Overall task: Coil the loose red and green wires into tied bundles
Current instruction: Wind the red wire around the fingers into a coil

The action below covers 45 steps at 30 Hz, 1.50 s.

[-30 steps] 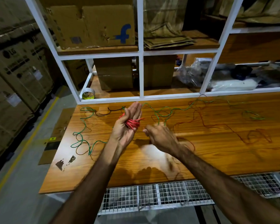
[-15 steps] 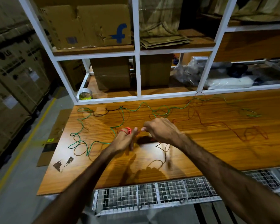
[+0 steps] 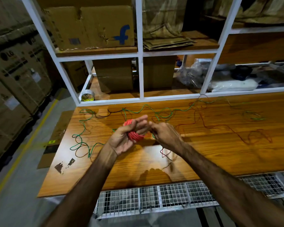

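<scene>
Nearest, a wire mesh rack [image 3: 154,199] runs under the front edge of the wooden table [image 3: 105,177]. Both forearms reach out over it.

Left hand [image 3: 128,136], palm turned up, is above the table's middle. A red wire coil [image 3: 134,135] is wound round it: the loops pass over the palm and behind the fingers, which are nearly straight and close together, pointing away and to the right; the thumb curls against the coil.

Right hand [image 3: 165,134] is just beside the left, back of the hand up, fingers curled in. Fingertips meet at the left hand's fingertips and appear to pinch the red strand running off the coil; the contact is blurred, so the pinch itself is not plainly resolved. A loose length of red wire [image 3: 165,155] hangs below the right wrist, motion-blurred.

Farther out, a loose green wire [image 3: 82,128] loops on the left part of the table and trails along the back edge to the right. A dark red wire [image 3: 252,136] lies tangled on the right part.

Behind the table: white shelf frame [image 3: 141,76], tape roll [image 3: 87,95], cardboard box [image 3: 92,27] with a blue letter mark.
</scene>
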### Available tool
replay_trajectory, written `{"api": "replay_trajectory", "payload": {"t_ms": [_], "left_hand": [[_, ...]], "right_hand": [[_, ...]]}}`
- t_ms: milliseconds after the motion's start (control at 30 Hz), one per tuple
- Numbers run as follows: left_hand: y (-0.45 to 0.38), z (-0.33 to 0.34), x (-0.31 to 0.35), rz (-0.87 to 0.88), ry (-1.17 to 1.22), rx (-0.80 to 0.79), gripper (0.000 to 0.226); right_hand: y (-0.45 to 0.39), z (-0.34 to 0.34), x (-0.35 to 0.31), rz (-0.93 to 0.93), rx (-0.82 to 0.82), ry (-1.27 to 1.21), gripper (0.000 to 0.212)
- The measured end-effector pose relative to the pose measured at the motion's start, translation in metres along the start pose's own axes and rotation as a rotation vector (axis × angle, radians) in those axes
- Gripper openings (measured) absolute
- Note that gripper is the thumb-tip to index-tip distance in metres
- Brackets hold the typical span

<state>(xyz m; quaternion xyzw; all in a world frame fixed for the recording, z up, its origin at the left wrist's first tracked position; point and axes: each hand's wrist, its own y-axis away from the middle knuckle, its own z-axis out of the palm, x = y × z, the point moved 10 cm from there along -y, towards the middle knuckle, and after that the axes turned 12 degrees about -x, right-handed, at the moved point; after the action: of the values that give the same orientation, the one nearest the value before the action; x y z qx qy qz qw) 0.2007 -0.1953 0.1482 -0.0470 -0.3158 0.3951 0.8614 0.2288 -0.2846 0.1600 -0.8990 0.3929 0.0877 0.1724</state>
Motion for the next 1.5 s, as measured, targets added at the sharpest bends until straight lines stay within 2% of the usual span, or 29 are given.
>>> {"api": "replay_trajectory", "payload": {"t_ms": [167, 267, 300, 400, 467, 567, 700, 833, 933, 1067, 1267, 1400, 1500], "left_hand": [[0.001, -0.026, 0.04, 0.298, -0.02, 0.298, 0.05], [0.01, -0.054, 0.054, 0.409, -0.066, 0.537, 0.06], [0.014, -0.062, 0.058, 0.414, -0.147, 0.61, 0.06], [0.024, -0.067, 0.063, 0.211, -0.689, 0.825, 0.058], [0.03, -0.069, 0.06, 0.029, -1.024, 0.897, 0.062], [0.036, -0.082, 0.048, -0.212, -1.271, 0.872, 0.077], [0.038, -0.078, 0.023, -0.433, -1.283, 0.775, 0.063], [0.036, -0.071, 0.016, -0.406, -1.198, 0.709, 0.034], [0.038, -0.068, 0.017, -0.401, -1.158, 0.687, 0.027], [0.034, -0.064, 0.001, -0.364, -0.907, 0.578, 0.043], [0.021, -0.052, -0.026, -0.342, -0.591, 0.428, 0.05], [0.017, -0.048, -0.044, -0.392, -0.415, 0.339, 0.06], [0.012, -0.042, -0.055, -0.416, -0.335, 0.26, 0.051]], "right_hand": [[0.007, 0.021, -0.002, 0.075, -0.093, -0.03, 0.041], [0.007, 0.029, -0.009, 0.084, -0.171, -0.036, 0.035], [0.006, 0.032, -0.012, 0.083, -0.207, -0.025, 0.032], [0.004, 0.033, -0.016, 0.097, -0.257, 0.093, 0.031], [0.0, 0.026, -0.017, 0.082, -0.271, 0.099, 0.034], [-0.006, 0.014, -0.018, 0.048, -0.284, 0.147, 0.036], [-0.01, 0.01, -0.015, 0.035, -0.299, 0.189, 0.034], [-0.009, 0.007, -0.007, 0.002, -0.265, 0.188, 0.033], [-0.007, 0.007, -0.002, -0.01, -0.26, 0.217, 0.033], [-0.008, 0.003, 0.005, -0.007, -0.227, 0.268, 0.032], [-0.011, -0.015, 0.0, -0.093, -0.09, 0.296, 0.026], [-0.012, -0.02, -0.006, -0.138, -0.031, 0.32, 0.046], [-0.009, -0.024, -0.004, -0.165, 0.0, 0.304, 0.047]]}}
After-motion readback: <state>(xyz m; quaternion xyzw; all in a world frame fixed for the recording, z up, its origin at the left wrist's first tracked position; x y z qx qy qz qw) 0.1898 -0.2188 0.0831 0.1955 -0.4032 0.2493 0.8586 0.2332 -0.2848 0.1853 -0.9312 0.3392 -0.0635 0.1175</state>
